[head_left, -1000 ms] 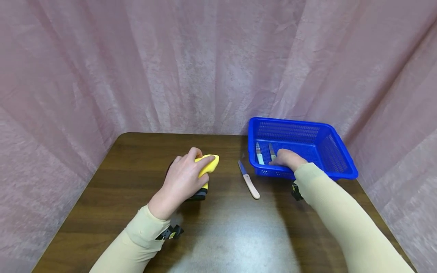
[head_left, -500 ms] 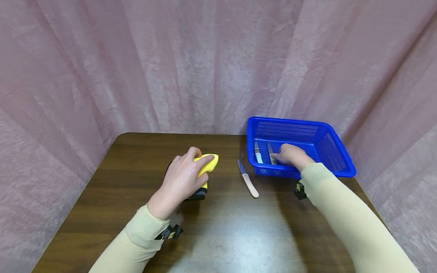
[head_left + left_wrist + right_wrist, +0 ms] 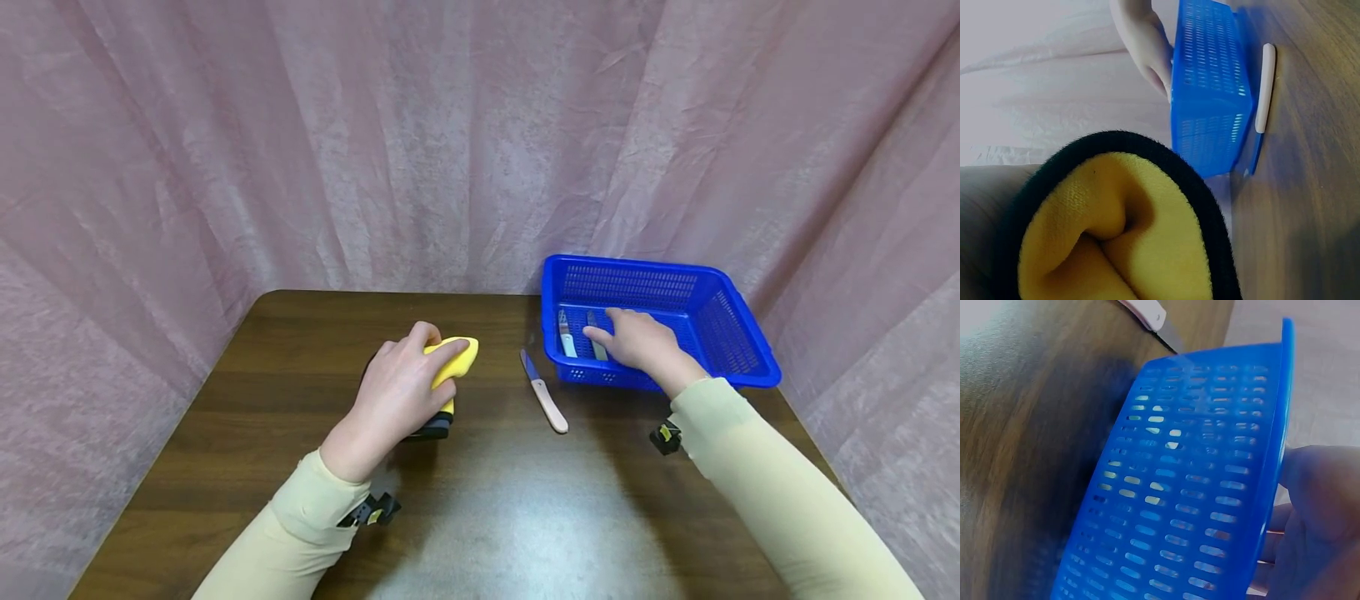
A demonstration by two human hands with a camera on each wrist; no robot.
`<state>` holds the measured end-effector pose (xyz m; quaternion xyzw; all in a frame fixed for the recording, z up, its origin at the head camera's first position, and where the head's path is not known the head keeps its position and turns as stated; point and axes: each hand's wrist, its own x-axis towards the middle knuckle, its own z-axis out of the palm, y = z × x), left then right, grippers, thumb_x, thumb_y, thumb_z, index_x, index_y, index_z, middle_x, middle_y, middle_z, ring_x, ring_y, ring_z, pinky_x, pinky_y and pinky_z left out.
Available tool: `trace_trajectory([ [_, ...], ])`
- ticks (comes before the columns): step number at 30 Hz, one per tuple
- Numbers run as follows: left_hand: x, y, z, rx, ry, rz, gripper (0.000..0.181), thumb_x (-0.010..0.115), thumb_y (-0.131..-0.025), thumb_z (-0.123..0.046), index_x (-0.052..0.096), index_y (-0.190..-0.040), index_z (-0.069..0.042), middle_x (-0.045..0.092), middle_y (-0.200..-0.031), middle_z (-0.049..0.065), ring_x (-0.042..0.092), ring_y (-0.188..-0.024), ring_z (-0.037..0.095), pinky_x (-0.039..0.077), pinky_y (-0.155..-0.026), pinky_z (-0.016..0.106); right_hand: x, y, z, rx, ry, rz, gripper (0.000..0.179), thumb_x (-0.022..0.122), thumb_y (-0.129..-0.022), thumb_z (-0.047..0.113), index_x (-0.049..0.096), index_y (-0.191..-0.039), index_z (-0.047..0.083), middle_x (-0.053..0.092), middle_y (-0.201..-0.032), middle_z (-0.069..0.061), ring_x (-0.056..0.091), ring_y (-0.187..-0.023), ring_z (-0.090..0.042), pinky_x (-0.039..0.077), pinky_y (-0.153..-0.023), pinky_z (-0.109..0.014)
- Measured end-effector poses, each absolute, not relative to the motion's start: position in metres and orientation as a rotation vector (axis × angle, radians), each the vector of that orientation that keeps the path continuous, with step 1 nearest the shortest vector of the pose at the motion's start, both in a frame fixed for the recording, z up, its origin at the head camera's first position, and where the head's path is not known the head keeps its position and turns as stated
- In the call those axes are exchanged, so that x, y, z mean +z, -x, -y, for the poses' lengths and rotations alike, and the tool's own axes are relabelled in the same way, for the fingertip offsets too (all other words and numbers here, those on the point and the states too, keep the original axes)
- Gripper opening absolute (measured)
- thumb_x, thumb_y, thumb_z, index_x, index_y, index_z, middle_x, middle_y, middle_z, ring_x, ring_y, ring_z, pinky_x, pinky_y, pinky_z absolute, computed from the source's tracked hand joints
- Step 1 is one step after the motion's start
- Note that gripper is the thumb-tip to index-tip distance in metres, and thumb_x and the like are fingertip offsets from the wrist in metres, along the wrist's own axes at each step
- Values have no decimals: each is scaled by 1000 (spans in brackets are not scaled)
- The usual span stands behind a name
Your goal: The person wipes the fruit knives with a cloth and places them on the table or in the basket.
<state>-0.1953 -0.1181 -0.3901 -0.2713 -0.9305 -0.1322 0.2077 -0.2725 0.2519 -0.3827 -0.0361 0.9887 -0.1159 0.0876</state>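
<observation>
My left hand (image 3: 397, 383) grips a yellow cloth with a black edge (image 3: 465, 358) over the left-middle of the table. In the left wrist view the folded cloth (image 3: 1169, 219) fills the front. My right hand (image 3: 641, 340) is over the near side of the blue plastic basket (image 3: 630, 265), thumb and fingers spread, holding nothing. Beside its thumb, a knife with a pale handle (image 3: 598, 350) lies in the basket. To the left of that lies another knife with a whitish handle (image 3: 567, 343). A knife with a pale pink handle and bluish blade (image 3: 551, 407) lies on the table between my hands.
The brown wooden table (image 3: 285, 400) holds all of this, with the basket at its back right. Pink curtains (image 3: 420, 150) hang behind and to the right. The basket's perforated wall (image 3: 1179, 481) stands close before the right wrist camera.
My right hand has come off the pale-handled knife in the basket, shifted slightly right, and its fingers have spread. My left hand stays in place with the cloth.
</observation>
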Motion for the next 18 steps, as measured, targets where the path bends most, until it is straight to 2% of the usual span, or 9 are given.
trace_trajectory([
  [6, -390, 195, 118, -375, 752, 2589, 54, 80, -86, -12, 79, -139, -22, 64, -122, 15, 70, -84, 31, 54, -77, 50, -384, 259, -243, -276, 162, -3008, 84, 47, -114, 59, 39, -167, -5, 41, -167, -33, 35, -156, -55, 35, -118, -75],
  [18, -392, 194, 117, -341, 751, 2571, 54, 81, -85, -12, 78, -139, -21, 64, -121, 16, 71, -87, 31, 53, -77, 50, -388, 230, -228, -232, 319, -3172, 75, 55, -113, 53, 49, -162, -3, 54, -160, -28, 50, -149, -49, 41, -118, -67],
])
